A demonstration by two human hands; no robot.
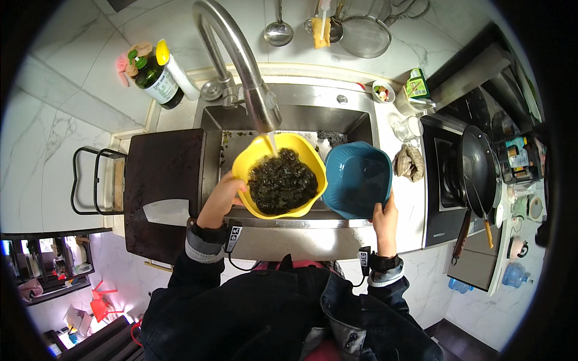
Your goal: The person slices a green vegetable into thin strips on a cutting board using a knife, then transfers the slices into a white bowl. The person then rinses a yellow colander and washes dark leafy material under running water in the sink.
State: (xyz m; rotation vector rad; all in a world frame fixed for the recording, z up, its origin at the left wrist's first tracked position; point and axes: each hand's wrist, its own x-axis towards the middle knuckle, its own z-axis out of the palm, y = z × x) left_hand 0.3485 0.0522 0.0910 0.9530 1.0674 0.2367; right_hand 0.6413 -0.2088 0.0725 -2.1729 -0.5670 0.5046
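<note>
My left hand point(226, 197) grips the left rim of a yellow bowl point(244, 161) above the sink point(289, 96). Dark, wet, curly pieces point(283, 180) fill much of it; they look like wood ear mushrooms or seaweed, I cannot tell which. From the steel faucet point(263, 108) a stream of water falls into this bowl. On the right, my right hand point(384, 219) is closed on the near right rim of a blue bowl point(355, 174), which is tilted and holds no solid pieces that I can see. The two bowls are side by side, their rims close together or touching.
A dark cutting board point(162, 156) with a cleaver point(167, 212) lies left of the sink. Bottles point(158, 84) stand behind it. On the right are a small bowl point(383, 92), a glass jar point(409, 128) and a wok point(478, 168) on the stove. Ladles and a strainer point(365, 36) hang behind.
</note>
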